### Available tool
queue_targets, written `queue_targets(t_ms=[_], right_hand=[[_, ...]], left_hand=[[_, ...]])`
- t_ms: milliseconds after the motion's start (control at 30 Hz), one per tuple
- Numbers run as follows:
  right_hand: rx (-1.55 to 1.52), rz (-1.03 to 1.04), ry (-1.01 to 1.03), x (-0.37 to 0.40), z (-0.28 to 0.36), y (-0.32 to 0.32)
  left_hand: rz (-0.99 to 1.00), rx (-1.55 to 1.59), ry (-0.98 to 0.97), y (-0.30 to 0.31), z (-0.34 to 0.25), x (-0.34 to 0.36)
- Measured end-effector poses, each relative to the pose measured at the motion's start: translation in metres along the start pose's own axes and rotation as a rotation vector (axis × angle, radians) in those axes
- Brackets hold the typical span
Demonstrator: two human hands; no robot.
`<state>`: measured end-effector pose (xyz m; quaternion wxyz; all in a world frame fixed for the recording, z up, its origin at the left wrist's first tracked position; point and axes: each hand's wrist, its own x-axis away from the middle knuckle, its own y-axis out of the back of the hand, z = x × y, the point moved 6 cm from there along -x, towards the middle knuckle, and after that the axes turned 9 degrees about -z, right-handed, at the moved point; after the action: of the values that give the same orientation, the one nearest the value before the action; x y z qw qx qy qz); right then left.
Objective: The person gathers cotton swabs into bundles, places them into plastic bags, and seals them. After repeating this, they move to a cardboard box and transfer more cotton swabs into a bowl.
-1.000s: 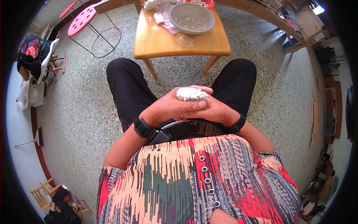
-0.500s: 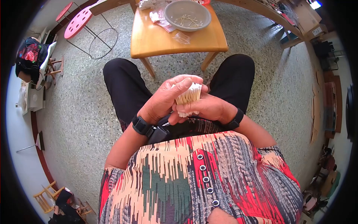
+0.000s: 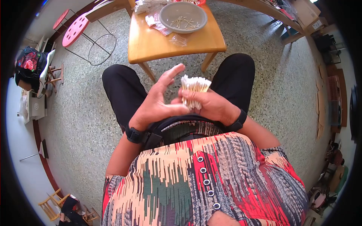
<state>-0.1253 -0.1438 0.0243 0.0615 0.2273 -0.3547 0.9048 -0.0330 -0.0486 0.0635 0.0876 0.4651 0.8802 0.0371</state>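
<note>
A thick bundle of cotton swabs [image 3: 197, 84] stands roughly upright over my lap, white tips at the top and bottom. My right hand [image 3: 220, 107] is wrapped around its middle, the thumb lying across the sticks. To the left, my left hand [image 3: 156, 103] is open, its fingers stretched upward and apart from the bundle. The tip of my left thumb comes right up to the lower swab ends. Beyond my knees, a grey bowl [image 3: 163, 19] with several loose swabs in it rests on a wooden stool [image 3: 147, 49].
Crumpled plastic packaging [image 3: 156, 24] and a clear wrapper [image 3: 179, 40] lie beside the bowl. A pink round stool [image 3: 75, 30] stands at the far left. At the upper right is a wooden table [image 3: 260, 15] with cardboard boxes [image 3: 305, 17] near it.
My left hand has let go of the swab bundle and swung left, its fingers opening. My right hand keeps hold of the bundle, now more exposed. The view has shifted slightly.
</note>
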Motion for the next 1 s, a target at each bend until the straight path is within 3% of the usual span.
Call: queue_targets(t_ms=[33,100,233,833,1000], right_hand=[[-0.097,-0.022,-0.023,-0.004,-0.002,0.005],[-0.119,-0.027,-0.039,-0.011,-0.004,0.010],[-0.261,0.057,-0.048,-0.013,-0.003,0.005],[-0.196,0.038,0.025,-0.006,0.005,-0.001],[-0.232,0.145,-0.037,-0.006,0.002,0.004]], left_hand=[[0.002,-0.002,0.002,-0.001,-0.006,0.000],[0.010,-0.406,-0.201,-0.009,-0.020,0.000],[0.074,-0.506,-0.272,-0.016,-0.017,-0.009],[0.094,-0.324,-0.262,-0.017,-0.013,-0.012],[0.082,-0.374,-0.276,-0.011,-0.017,-0.009]])
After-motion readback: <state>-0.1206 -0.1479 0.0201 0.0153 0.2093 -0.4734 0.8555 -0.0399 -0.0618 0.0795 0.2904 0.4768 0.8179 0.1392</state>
